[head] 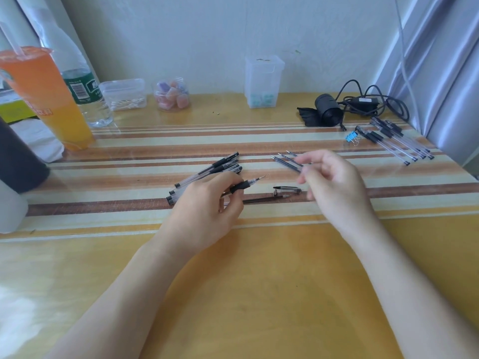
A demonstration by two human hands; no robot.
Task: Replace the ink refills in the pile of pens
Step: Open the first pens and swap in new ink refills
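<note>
My left hand is shut on an uncapped pen with a black grip, its tip pointing up and right. A pile of capped clear pens lies just behind that hand. My right hand hovers blurred over a few loose ink refills, fingers apart, holding nothing that I can make out. Between my hands lie a pen cap and a dark refill. A second group of clear pens lies at the far right.
An orange drink cup and a water bottle stand at the back left. Small clear containers, a tall plastic box, a black device with cables and a blue binder clip line the back.
</note>
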